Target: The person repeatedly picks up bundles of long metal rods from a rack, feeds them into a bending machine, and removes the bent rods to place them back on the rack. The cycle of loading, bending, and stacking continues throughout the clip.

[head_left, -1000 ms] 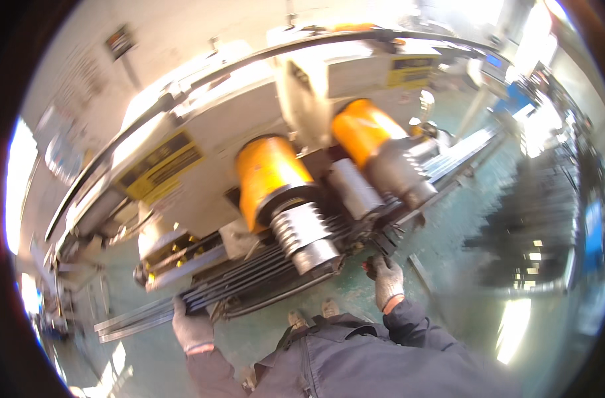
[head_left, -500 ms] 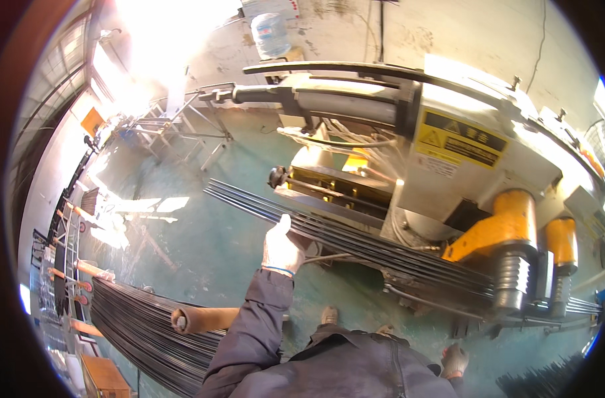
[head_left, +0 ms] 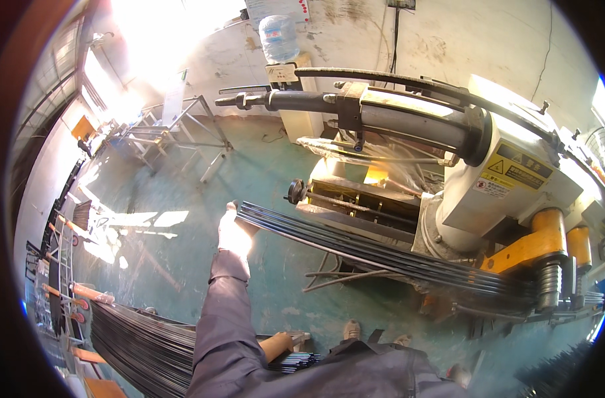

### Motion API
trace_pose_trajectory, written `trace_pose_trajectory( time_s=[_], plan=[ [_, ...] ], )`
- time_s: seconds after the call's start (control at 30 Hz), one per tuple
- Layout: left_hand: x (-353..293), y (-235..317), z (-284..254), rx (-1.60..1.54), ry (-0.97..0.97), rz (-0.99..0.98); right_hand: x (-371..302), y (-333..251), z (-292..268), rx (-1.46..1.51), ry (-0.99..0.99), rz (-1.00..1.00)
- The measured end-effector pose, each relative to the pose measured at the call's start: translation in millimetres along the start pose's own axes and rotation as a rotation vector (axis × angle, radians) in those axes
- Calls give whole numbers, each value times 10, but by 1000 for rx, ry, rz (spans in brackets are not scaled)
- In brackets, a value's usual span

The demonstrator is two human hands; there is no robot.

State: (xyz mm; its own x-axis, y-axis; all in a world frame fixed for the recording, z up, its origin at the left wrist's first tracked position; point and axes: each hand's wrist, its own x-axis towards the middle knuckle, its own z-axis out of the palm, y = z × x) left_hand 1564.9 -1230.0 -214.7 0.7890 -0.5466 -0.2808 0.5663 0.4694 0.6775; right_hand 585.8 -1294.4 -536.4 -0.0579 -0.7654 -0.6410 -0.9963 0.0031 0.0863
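A bundle of long, thin dark metal bars (head_left: pixel 355 247) slants from the left down to the machine's clamping end at the right. At its left tip, my left hand (head_left: pixel 236 231), in a pale glove, cups the bar ends with the thumb up and the fingers curled underneath. Strong sunlight washes out the finger detail. Low at the right beside my jacket, my right hand (head_left: pixel 459 375) is blurred and mostly hidden; I cannot see what its fingers do.
The bending machine (head_left: pixel 415 126) has yellow clamp arms (head_left: pixel 529 242) and a handwheel (head_left: pixel 294 192). More dark bars (head_left: pixel 140 341) lie on a rack at lower left, near a padded orange-brown post (head_left: pixel 276 345). A metal frame (head_left: pixel 176 126) and a water dispenser (head_left: pixel 299 113) stand farther back.
My left hand has slid along the bundle to its left end. The view has shifted, so the machine appears farther right. My right hand is now more hidden.
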Motion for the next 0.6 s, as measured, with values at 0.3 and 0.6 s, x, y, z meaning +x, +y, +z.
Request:
trace_pose_trajectory(
  time_s=[0.3,0.6],
  plan=[
    [-180,91,-81,287,-119,-64,-565,-439,-389,309,194,13],
    [-311,-117,84,-68,207,-23,-611,-999,-1143,1177,160,186]
  ],
)
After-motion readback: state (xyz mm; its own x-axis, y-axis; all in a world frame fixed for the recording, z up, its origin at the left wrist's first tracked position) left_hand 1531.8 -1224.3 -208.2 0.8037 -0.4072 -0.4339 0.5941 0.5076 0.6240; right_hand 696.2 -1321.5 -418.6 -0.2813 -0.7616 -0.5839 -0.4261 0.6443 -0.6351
